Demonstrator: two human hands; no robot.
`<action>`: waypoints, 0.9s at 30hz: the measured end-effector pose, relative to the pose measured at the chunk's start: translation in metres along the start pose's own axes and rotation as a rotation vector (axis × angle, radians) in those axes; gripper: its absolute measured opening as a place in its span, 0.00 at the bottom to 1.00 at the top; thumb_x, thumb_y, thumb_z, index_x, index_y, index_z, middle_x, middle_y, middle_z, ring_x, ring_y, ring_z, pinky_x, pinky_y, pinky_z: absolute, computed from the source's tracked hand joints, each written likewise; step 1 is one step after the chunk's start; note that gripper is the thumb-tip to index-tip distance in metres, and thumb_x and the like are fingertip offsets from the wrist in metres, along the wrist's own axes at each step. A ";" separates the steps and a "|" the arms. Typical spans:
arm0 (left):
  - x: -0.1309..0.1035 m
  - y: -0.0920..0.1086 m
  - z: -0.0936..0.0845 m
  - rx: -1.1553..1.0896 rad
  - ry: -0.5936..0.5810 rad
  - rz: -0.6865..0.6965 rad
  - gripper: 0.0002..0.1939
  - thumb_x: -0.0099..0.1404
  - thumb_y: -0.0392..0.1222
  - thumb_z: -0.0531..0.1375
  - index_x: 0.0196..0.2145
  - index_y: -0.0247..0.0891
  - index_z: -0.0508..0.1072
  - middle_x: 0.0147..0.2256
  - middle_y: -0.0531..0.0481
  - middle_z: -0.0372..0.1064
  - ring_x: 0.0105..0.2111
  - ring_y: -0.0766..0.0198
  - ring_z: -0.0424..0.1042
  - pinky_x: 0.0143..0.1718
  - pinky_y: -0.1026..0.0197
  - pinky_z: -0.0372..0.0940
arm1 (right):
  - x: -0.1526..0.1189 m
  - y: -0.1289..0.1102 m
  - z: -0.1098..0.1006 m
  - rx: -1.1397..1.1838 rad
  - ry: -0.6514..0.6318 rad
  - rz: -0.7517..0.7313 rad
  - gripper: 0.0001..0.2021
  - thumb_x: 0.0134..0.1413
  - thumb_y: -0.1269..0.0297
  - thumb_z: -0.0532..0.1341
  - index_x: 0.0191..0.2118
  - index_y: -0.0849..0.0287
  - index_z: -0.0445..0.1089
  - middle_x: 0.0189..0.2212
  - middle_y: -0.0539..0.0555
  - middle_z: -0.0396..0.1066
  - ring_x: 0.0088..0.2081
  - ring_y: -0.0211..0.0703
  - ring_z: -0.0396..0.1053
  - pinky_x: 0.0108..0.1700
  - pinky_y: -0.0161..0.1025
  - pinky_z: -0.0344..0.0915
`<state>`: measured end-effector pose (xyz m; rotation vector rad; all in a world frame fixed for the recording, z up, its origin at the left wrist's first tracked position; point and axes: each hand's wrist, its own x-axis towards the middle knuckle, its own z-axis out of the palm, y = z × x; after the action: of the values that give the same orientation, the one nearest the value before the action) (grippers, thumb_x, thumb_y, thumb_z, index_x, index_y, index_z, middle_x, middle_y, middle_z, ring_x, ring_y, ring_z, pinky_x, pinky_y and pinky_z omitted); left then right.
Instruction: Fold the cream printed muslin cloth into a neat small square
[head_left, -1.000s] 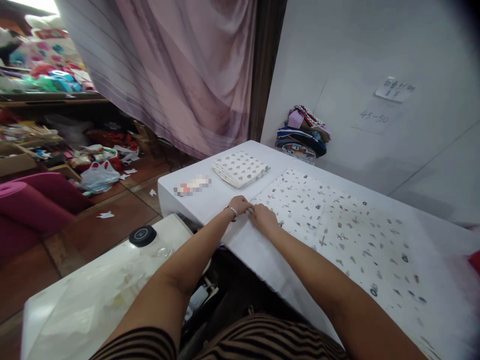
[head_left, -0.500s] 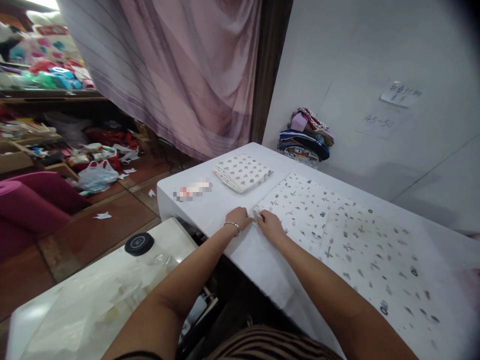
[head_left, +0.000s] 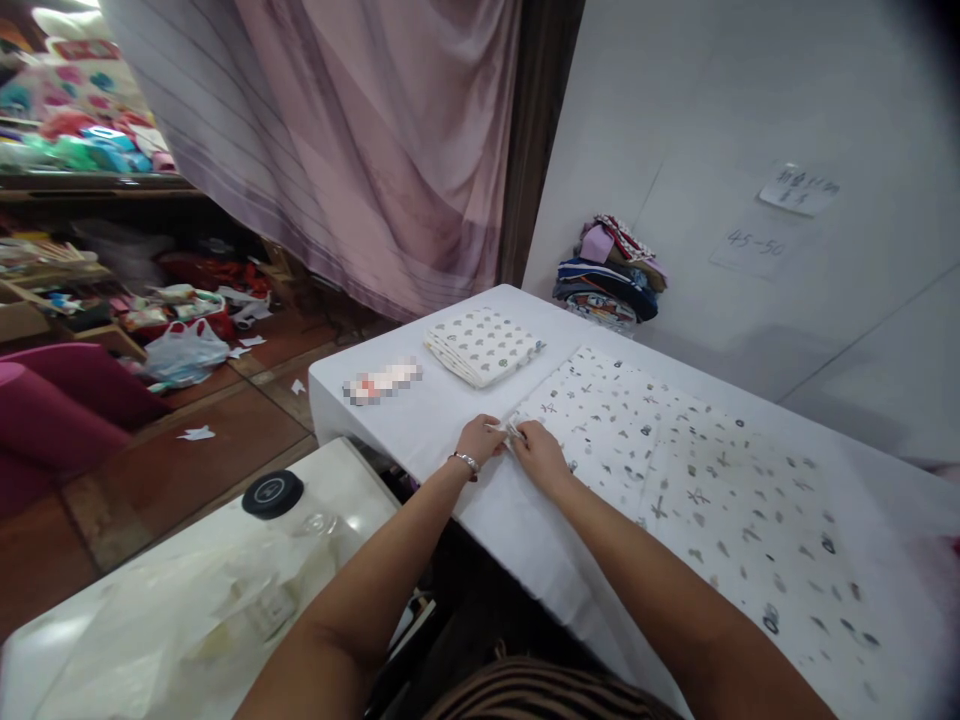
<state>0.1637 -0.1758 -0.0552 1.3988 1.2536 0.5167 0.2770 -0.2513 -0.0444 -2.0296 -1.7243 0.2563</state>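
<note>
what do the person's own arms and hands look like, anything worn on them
The left hand and right hand are gloveless, and the forearms are uncovered, with no sleeves in view. A silvery bracelet circles the left wrist; none shows on the right. Below, a striped garment in brown and black covers the body.

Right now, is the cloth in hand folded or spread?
Spread: the cloth lies flat along the table, its edge pinched by the left hand and right hand. Cannot tell whether it's doubled.
</note>
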 end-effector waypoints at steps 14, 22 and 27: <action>-0.003 -0.011 0.007 -0.106 0.045 0.103 0.19 0.56 0.36 0.59 0.46 0.36 0.65 0.27 0.54 0.71 0.25 0.70 0.71 0.28 0.68 0.68 | 0.003 -0.006 -0.001 -0.076 -0.110 -0.010 0.09 0.59 0.66 0.50 0.35 0.59 0.66 0.34 0.53 0.69 0.36 0.39 0.64 0.36 0.34 0.54; 0.001 -0.023 0.009 -0.084 0.067 0.191 0.17 0.56 0.39 0.61 0.45 0.38 0.65 0.25 0.57 0.66 0.25 0.71 0.69 0.29 0.68 0.68 | 0.005 0.002 0.003 0.090 -0.090 -0.064 0.10 0.57 0.70 0.51 0.32 0.59 0.70 0.32 0.51 0.70 0.37 0.37 0.64 0.39 0.32 0.56; -0.002 -0.020 0.008 -0.148 0.064 0.164 0.17 0.56 0.38 0.62 0.44 0.38 0.66 0.28 0.56 0.66 0.25 0.72 0.68 0.29 0.67 0.69 | 0.004 0.006 0.003 0.117 -0.103 -0.091 0.13 0.59 0.70 0.50 0.33 0.57 0.72 0.33 0.50 0.70 0.37 0.36 0.64 0.40 0.32 0.56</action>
<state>0.1619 -0.1849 -0.0745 1.3744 1.1327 0.7577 0.2821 -0.2470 -0.0490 -1.8786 -1.8141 0.4287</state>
